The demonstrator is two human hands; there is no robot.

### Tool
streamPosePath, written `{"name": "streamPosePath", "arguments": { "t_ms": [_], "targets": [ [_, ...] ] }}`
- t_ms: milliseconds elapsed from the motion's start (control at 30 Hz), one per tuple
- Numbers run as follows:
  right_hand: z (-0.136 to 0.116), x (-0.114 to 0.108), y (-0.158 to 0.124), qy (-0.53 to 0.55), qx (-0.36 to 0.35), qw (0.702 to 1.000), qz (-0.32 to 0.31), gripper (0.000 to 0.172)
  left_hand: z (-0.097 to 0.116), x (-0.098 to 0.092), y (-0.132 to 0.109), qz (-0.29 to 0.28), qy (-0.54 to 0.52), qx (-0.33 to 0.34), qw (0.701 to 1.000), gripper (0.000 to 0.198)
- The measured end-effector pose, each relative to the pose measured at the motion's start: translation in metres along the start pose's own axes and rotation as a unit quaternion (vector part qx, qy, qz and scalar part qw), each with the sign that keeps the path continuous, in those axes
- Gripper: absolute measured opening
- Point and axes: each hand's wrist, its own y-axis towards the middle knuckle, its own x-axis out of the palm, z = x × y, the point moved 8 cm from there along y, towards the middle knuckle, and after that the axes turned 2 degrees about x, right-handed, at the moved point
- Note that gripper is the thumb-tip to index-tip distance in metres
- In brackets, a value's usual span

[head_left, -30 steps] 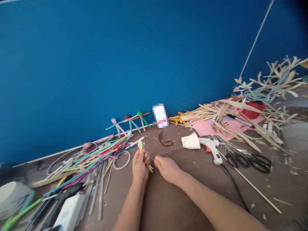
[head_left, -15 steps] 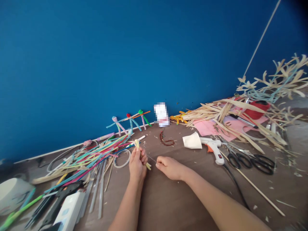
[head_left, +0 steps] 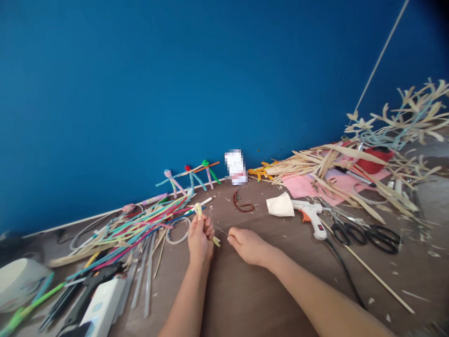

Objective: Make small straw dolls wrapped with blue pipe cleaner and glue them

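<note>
My left hand is closed around a small pale-yellow bundle of folded strips. Its looped top sticks up above the thumb, and its loose ends poke out below the fingers on the right. To the right, my right hand pinches one end of a thin thread. That thread runs taut across the gap to the bundle in my left hand; where it meets the strips is hidden by the fingers. Both hands are held above the brown table.
Coloured pipe cleaners lie left, near clear glue sticks and a white power strip. Pipe-cleaner figures lean on the blue wall. A bead string, white glue gun, black-handled scissors and dried husks lie beyond and right.
The top of the bundle has tipped slightly left. Both hands keep their grips and have barely moved.
</note>
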Motion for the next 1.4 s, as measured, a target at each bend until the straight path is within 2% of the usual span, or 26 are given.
{"name": "streamPosePath", "arguments": {
  "t_ms": [200,600,867,1233,1400],
  "targets": [
    [-0.001,0.000,0.000,-0.006,-0.011,1.000,0.012,0.022,0.000,-0.001,-0.001,0.007,-0.007,0.001,1.000,0.014],
    [-0.007,-0.005,-0.005,-0.110,0.012,0.993,0.043,0.027,-0.002,-0.006,-0.002,0.036,0.005,0.007,0.999,0.012],
    [0.002,-0.003,-0.002,-0.031,0.033,0.998,0.044,0.025,-0.001,-0.005,0.001,0.028,0.007,0.006,1.000,0.013],
    [0.004,0.000,0.000,0.041,-0.005,0.998,0.049,0.026,0.001,-0.003,0.000,0.012,-0.001,0.000,1.000,0.011],
    [0.008,0.003,0.001,0.077,0.004,0.996,0.050,0.029,0.002,-0.006,0.002,0.011,-0.010,0.002,1.000,0.011]
  ]
}}
